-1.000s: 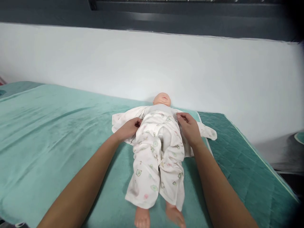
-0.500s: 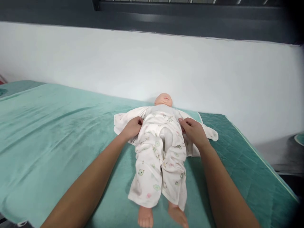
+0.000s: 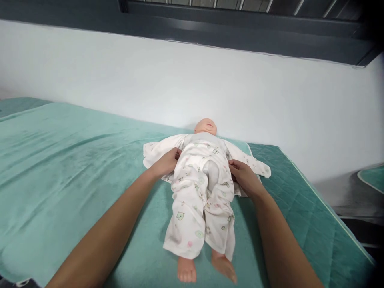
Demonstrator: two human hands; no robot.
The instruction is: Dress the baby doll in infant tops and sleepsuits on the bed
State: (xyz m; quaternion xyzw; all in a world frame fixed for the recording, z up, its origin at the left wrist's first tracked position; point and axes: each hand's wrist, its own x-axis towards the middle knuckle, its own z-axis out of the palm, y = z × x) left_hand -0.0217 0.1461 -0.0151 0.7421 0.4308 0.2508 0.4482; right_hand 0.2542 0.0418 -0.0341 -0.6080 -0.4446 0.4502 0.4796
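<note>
A baby doll point(image 3: 207, 127) lies on its back, head toward the wall, its bare feet toward me. It wears a white long-sleeved top point(image 3: 165, 147) with sleeves spread to both sides. White patterned baby trousers point(image 3: 189, 200) cover its legs and are pulled high over the belly, open at the crotch. My left hand point(image 3: 168, 163) is closed on the trousers' left edge near the waist, its fingertips partly hidden. At the trousers' right edge, a bit lower, my right hand point(image 3: 243, 175) is closed with its fingers curled against the cloth.
A light green sheet point(image 3: 75, 168) with wrinkles covers the bed under the doll. A darker quilted green mat point(image 3: 300, 200) shows at the right, ending at a pale-edged border. Behind the doll stands a white wall point(image 3: 135, 76), with a dark ledge point(image 3: 210, 28) and bars above.
My right hand has slid slightly down along the trousers' side. My left hand stays in place at the waist. The view has tilted a little.
</note>
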